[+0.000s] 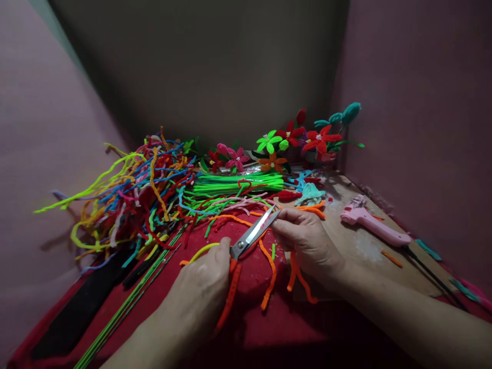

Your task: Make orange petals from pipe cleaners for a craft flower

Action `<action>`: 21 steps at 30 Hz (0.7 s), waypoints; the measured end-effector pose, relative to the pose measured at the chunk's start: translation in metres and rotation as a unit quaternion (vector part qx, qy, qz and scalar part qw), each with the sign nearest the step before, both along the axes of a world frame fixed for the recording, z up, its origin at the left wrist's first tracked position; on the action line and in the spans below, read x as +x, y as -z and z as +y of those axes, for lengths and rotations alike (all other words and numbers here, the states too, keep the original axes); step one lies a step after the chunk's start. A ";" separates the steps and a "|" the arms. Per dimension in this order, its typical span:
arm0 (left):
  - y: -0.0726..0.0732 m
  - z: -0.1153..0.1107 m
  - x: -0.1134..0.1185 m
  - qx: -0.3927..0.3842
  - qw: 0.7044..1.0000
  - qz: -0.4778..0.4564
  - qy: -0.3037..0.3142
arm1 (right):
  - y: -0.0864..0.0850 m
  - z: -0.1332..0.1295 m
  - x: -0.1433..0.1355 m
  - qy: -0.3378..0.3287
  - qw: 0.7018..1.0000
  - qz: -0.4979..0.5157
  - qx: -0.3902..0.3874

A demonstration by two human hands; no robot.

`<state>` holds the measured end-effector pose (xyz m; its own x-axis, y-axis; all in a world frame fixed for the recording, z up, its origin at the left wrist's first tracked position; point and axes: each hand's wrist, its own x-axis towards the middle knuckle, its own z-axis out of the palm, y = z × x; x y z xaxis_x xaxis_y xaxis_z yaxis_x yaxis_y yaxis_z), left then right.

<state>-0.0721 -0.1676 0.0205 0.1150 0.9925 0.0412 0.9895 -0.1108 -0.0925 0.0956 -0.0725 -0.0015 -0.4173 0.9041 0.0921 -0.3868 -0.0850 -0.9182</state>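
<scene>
My left hand is closed around the orange handles of a pair of scissors, whose blades point up and to the right. A yellow pipe cleaner shows beside that hand. My right hand pinches near the blade tips, with orange pipe cleaners hanging below its fingers. Just what sits between the fingertips is partly hidden. Another orange pipe cleaner curves down over the red cloth between my hands. A short green piece is near it.
A tangled heap of colourful pipe cleaners fills the left. Behind my hands lies a green pipe cleaner bundle. Finished fuzzy flowers stand at the back. A pink glue gun with a cord rests on a board at right.
</scene>
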 end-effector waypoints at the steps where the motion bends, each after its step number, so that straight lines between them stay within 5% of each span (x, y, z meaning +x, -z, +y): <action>1: 0.002 0.000 -0.001 0.010 1.000 0.022 0.005 | 0.000 0.000 0.000 0.000 1.000 -0.002 0.001; 15: 0.019 0.000 -0.005 0.098 0.989 0.113 0.019 | 0.000 -0.002 0.001 -0.017 0.999 -0.037 0.005; 21: 0.012 0.002 0.000 0.034 0.995 0.096 -0.016 | 0.001 0.000 0.001 -0.004 0.999 -0.034 -0.020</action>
